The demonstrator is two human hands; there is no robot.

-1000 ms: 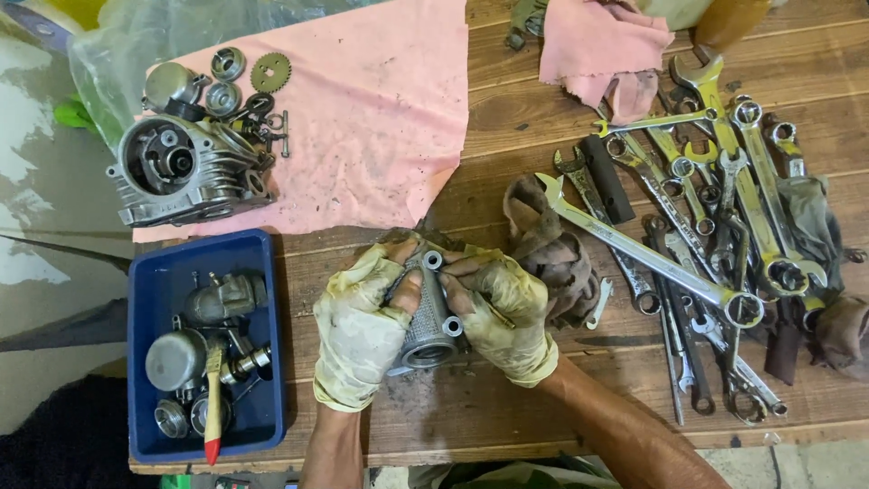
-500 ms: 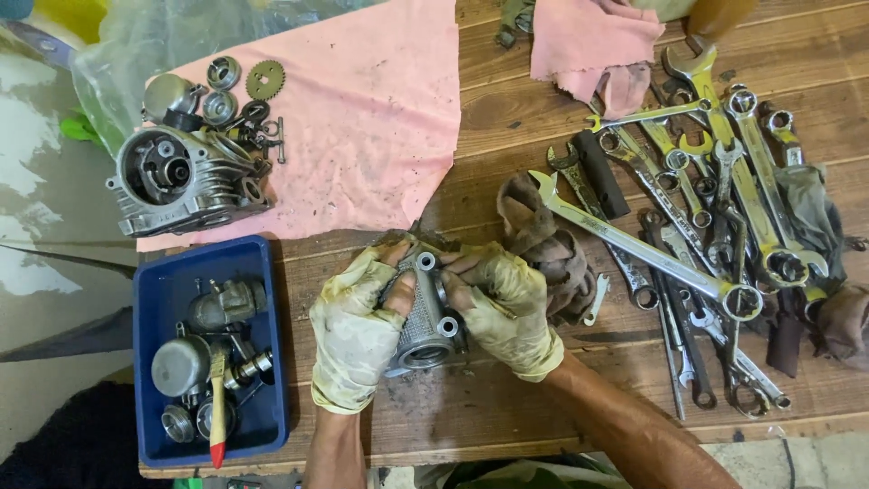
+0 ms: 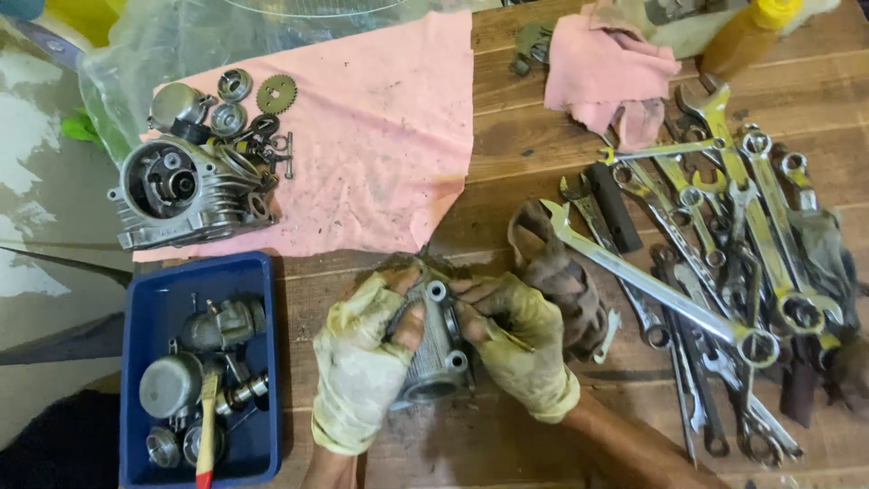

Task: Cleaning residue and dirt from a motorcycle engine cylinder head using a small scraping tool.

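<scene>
Below the pink cloth (image 3: 362, 136), near the counter's (image 3: 507, 163) front edge, both gloved hands clamp one grey metal casting (image 3: 433, 349). Left hand (image 3: 360, 371) wraps its left flank, thumb across the ribbed face; right hand (image 3: 520, 349) closes on the right flank, fingertips at the upper lug. Both grips shut on the casting, none free.

Casting's long axis runs away from the body, tilted slightly left at the top: small bored lugs at the far end, round open bore at the near end. It sits between the palms, so neither hand is nearer; held just above the counter or resting on it, cannot tell.

Right of the casting, touching the right hand's back, a dirty brown rag (image 3: 557, 272). Further right, a heap of spanners (image 3: 724, 263). Left of the casting, a blue tray (image 3: 262, 362) of small parts and a red-tipped brush (image 3: 207, 426). Upper left, on the cloth, a finned cylinder head (image 3: 181, 195) with gears and washers.

Hidden: the casting's underside and side walls, under the gloves. Right forearm cut off at the frame's bottom.
</scene>
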